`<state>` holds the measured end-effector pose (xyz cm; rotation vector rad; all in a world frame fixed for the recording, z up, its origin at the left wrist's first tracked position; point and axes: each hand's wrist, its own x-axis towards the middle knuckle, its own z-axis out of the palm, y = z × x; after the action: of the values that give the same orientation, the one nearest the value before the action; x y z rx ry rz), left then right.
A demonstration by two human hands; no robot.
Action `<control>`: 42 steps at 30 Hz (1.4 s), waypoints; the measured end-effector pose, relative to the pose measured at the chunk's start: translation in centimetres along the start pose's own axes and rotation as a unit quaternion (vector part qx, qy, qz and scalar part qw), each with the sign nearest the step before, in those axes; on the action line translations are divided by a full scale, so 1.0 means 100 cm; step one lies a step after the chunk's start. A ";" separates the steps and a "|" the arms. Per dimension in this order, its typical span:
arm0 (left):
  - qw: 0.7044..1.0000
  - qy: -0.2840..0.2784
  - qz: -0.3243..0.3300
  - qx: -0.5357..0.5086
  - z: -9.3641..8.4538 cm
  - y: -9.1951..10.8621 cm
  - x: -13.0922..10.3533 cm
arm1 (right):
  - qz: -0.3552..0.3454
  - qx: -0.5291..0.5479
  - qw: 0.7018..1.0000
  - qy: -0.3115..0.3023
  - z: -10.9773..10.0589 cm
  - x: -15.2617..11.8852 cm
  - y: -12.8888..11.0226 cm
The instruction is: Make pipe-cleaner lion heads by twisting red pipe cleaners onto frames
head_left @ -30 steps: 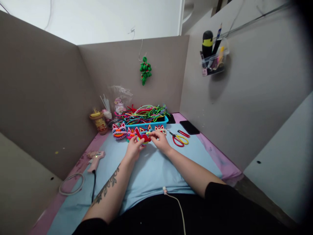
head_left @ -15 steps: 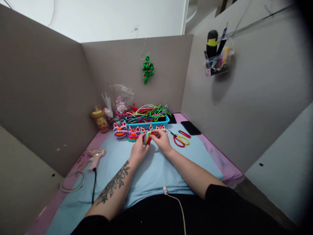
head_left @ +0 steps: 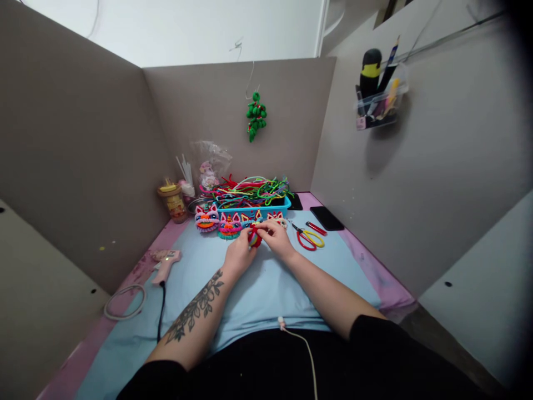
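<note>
A small red piece with some yellow and blue [head_left: 255, 237] is held between both hands above the blue cloth. My left hand [head_left: 240, 253] is closed round its left side. The fingertips of my right hand [head_left: 276, 240] pinch its upper right edge. Just behind the hands stands a row of fuzzy animal heads, among them a lilac one [head_left: 206, 218] and a pink one [head_left: 230, 226]; the ones further right are partly covered by my fingers. Beyond them sits a blue tray [head_left: 285, 208] piled with colourful fuzzy stems [head_left: 250, 191].
Pliers with red and yellow handles [head_left: 308, 239], a red cutter [head_left: 316, 228] and a black phone [head_left: 327, 218] lie at right. A pink glue gun [head_left: 167, 266] with its cord lies at left, near a cup [head_left: 172, 204]. Grey partitions [head_left: 237, 83] surround the table.
The held piece has turned, so more red and less yellow and blue shows. Both hands stay closed on it. The whole view has shifted slightly.
</note>
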<state>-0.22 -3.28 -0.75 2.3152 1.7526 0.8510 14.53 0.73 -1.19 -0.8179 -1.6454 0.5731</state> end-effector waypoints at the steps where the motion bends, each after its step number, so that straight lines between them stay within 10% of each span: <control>1: 1.000 -0.002 0.002 0.004 0.000 0.000 0.000 | 0.007 0.001 1.000 -0.009 0.000 0.000 0.000; 20: 0.997 -0.013 0.047 0.055 0.003 -0.006 0.000 | -0.064 -0.039 0.989 -0.127 -0.014 0.010 -0.004; 42: 0.999 -0.031 -0.006 0.022 0.002 -0.005 0.000 | -0.114 -0.077 0.982 -0.128 -0.006 0.002 0.005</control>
<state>-0.51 -3.10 -1.14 2.3291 1.7758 0.7383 15.16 1.22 -1.30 -0.6733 -2.0081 0.4048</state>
